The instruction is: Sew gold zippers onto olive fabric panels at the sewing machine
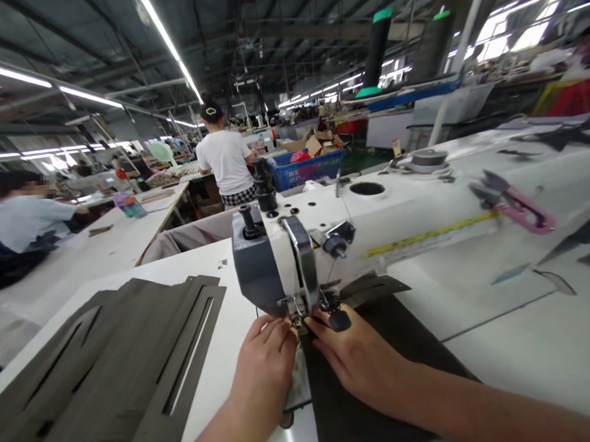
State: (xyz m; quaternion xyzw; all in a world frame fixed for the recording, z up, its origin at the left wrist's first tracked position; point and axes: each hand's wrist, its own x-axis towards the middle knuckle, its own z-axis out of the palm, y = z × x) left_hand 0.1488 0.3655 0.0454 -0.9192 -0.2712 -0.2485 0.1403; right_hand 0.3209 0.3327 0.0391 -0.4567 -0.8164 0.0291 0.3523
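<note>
A white sewing machine (405, 221) stands before me, its presser foot and needle area low between my hands. My left hand (264, 363) is closed just left of the foot, fingertips pressed together; whatever lies in them is hidden. From the right, my right hand (361, 360) pinches the edge of a dark fabric piece (342, 418) beside the foot. This piece lies flat under my right wrist and runs back under the machine arm. On the left lies a spread stack of dark fabric panels (127, 344), with long slots cut in some of them.
Pink-handled snips (524, 213) and a yellow measuring tape (430, 234) are on the machine arm. Black thread cones (379, 52) stand above on a rack. Behind are a blue crate (306, 170), a person in a white shirt (224, 158) and another person (27, 211) seated left.
</note>
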